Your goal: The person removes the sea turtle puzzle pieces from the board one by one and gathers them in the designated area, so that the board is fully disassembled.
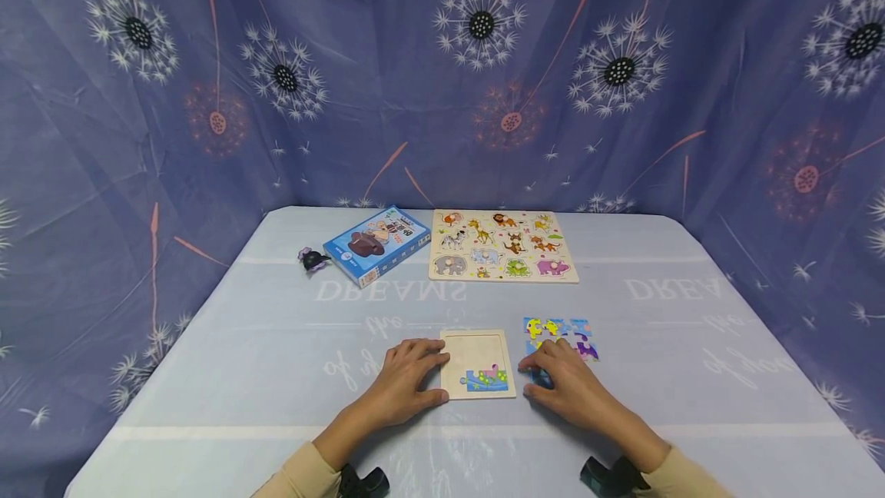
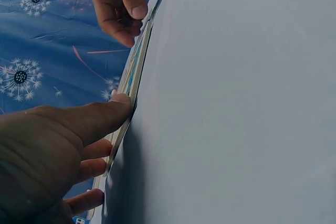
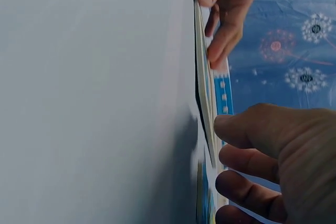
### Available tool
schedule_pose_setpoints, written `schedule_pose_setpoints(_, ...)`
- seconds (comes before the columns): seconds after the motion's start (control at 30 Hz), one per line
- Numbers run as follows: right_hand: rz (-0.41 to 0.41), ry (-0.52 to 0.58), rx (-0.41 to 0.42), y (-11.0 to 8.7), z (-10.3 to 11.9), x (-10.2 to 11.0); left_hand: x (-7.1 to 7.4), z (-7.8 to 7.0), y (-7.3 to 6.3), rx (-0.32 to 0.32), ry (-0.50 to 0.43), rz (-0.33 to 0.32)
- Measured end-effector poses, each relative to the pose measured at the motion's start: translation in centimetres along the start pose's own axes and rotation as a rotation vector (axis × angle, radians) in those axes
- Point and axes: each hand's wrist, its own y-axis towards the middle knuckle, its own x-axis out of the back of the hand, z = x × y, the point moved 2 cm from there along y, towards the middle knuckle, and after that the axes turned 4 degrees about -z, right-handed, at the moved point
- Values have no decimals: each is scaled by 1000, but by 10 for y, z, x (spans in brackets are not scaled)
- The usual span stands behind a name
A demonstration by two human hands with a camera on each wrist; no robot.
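Note:
A small wooden jigsaw tray [image 1: 470, 346] lies before me, with several joined pieces [image 1: 486, 381] in its lower right corner. My left hand [image 1: 408, 376] rests against the tray's left side, fingers on the rim and thumb at the near corner. In the left wrist view the thumb touches the tray's edge. Just right of the tray, my right hand [image 1: 570, 386] hovers low with fingers and thumb apart; no piece shows between them. Colourful loose jigsaw pieces [image 1: 586, 346] lie beyond and partly under that hand, some hidden by it.
Farther back stands an animal peg puzzle board [image 1: 466, 243]. Left of it lies a blue box [image 1: 387, 247], beside a small black and purple object [image 1: 313, 259]. Dark wrist devices [image 1: 362, 483] sit at both cuffs. A dandelion-patterned curtain [image 1: 387, 83] hangs behind the table.

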Motion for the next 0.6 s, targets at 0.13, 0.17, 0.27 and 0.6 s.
schedule_pose_setpoints(0.13,10,15,23,5,9,-5,0,0,0,-12,-6,-9)
schedule_pose_setpoints(0.17,11,16,31,7,11,-6,0,0,0,-15,-6,-12)
schedule_pose_setpoints(0.27,18,23,48,10,17,-10,0,0,0,-17,-11,-14)
schedule_pose_setpoints(0.6,33,48,87,20,33,-19,1,-1,0,-1,-7,3)
